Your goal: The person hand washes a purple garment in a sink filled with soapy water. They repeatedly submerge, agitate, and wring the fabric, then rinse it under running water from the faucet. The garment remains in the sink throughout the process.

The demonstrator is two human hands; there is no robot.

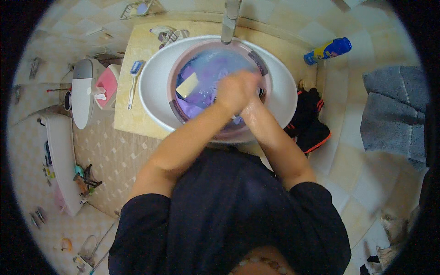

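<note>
A pink plastic basin (173, 74) stands inside a white oval washbasin (154, 82). Bluish water fills it, with purple cloth (190, 108) soaking in it. A pale yellow bar (187, 85), seemingly laundry soap, lies at the left on the cloth. My left hand (231, 90) and my right hand (250, 84) are pressed together over the right half of the basin. Both are blurred, and one covers part of the other. Whether cloth is between them cannot be told. The metal faucet (229, 24) hangs over the basin's far rim.
A scrubbing brush (133, 82) lies on the yellow countertop (123, 118), left of the washbasin. A crumpled cloth (173, 36) is behind. At right are a blue and yellow spray can (328, 51) and black clothing with orange trim (311, 127). A grey towel (392, 110) hangs farther right.
</note>
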